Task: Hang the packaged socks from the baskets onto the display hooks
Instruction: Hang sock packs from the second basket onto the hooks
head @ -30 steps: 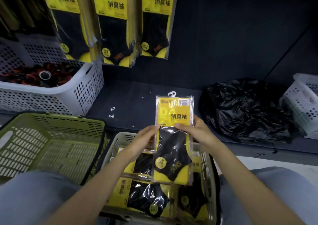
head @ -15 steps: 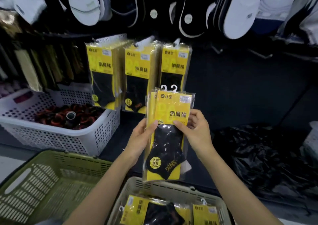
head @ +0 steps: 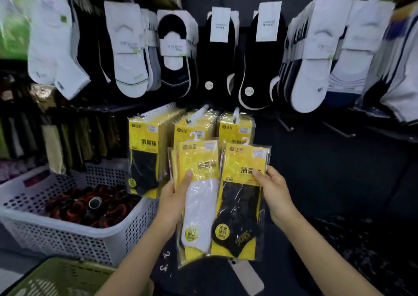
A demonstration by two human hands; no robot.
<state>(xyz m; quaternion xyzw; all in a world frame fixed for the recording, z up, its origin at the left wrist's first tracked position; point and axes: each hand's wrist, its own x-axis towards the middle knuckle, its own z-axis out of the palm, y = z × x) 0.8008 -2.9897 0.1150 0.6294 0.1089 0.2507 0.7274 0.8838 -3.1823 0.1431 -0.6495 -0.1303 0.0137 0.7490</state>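
**Two sock packs held up before the hooks**

We saw the left hand (head: 175, 196) pinching a yellow pack with a white sock (head: 199, 205), thumb laid on its front and the fingers hidden behind it; more pack edges showed behind its left side, though we could not tell how many. The right hand (head: 274, 191) pinched a yellow pack with a black sock (head: 242, 205) at its right edge, thumb on the printed card and fingers curled round the back. The two packs were upright and side by side, their inner edges meeting; each had a small white hanger loop at its top, free of any hook.

Just behind them hung three rows of matching yellow packs (head: 144, 155) on display hooks (head: 199, 112); the held packs sat in front of the middle and right rows and a little lower. Further right, bare hooks (head: 285, 124) stuck out from the dark wall. Above ran a row of white socks (head: 126, 53) and black socks (head: 218, 58) on cards.

To the left stood a white basket (head: 67, 234) holding dark red and black items; a green basket (head: 56, 277) showed at the bottom left corner.
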